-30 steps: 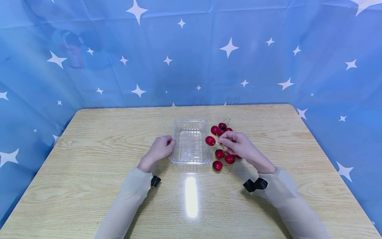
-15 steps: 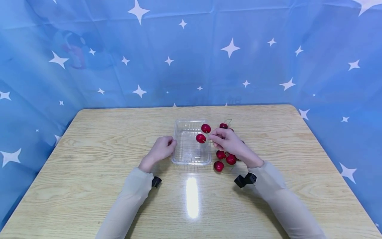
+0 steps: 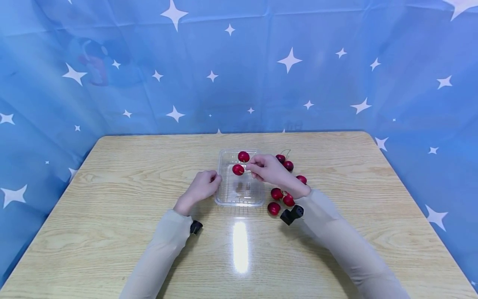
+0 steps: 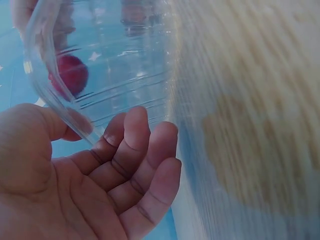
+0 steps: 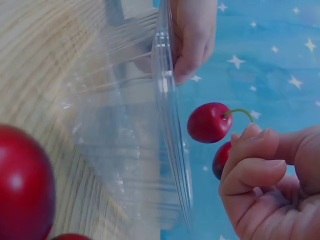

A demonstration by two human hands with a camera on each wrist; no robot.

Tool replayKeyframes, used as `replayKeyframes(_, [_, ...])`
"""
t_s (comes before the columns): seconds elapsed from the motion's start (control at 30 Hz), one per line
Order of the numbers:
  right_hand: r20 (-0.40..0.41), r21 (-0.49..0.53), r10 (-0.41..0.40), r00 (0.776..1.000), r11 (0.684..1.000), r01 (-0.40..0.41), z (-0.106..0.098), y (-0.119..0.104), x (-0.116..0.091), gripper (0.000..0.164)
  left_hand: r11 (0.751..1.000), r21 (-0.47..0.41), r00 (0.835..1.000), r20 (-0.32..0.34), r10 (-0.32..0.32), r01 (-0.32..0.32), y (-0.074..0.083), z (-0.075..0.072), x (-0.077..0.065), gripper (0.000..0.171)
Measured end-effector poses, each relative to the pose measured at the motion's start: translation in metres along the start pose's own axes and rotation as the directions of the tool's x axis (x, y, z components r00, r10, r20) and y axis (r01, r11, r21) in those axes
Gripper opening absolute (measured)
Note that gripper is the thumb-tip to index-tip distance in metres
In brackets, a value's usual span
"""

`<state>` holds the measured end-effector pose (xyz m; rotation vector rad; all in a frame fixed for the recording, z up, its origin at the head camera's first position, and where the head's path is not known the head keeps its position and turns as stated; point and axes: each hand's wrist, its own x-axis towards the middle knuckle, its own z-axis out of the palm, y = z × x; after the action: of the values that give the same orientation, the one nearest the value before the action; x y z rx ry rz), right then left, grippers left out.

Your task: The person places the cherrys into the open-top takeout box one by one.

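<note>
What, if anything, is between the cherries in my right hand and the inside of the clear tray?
Nothing visible: the two cherries hang above the open top of the clear tray, and your left hand is at its left edge.

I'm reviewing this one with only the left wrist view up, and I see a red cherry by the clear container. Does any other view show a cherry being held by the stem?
Observer: Yes, in the right wrist view the right hand pinches the green stem of a cherry.

Operator: How many cherries are at those fingertips?

Observer: The head view shows two cherries there.

Operator: Are there others outside the clear container?

Observer: Yes, at least six loose cherries show on the table to the container's right in the head view; the right arm may hide more.
</note>
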<state>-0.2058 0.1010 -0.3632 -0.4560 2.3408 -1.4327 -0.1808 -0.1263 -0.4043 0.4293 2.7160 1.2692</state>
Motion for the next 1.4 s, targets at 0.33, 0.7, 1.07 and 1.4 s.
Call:
replayKeyframes(0.33, [0.029,-0.043,0.084,0.996,0.996,-0.083,0.008,-0.008,0.021,0.024,0.994,-0.091,0.998,0.017,-0.066,0.068,-0.001,-0.001,0.001,0.020])
replayKeyframes(0.7, [0.063,-0.106,0.112,0.992,0.989,-0.105,0.016,-0.006,0.036,0.024,0.956,-0.210,0.979,0.029,-0.204,0.206,0.004,-0.003,0.001,0.011])
replayKeyframes(1.07, [0.095,-0.171,0.167,0.981,0.974,-0.149,0.026,0.000,0.047,0.022,0.954,-0.213,0.977,0.030,-0.210,0.212,0.003,-0.002,0.002,0.009])
replayKeyframes(1.4, [0.081,-0.197,0.202,0.976,0.963,-0.183,0.031,0.000,0.052,0.020,0.959,-0.222,0.984,0.031,-0.175,0.178,0.004,-0.002,0.001,0.010])
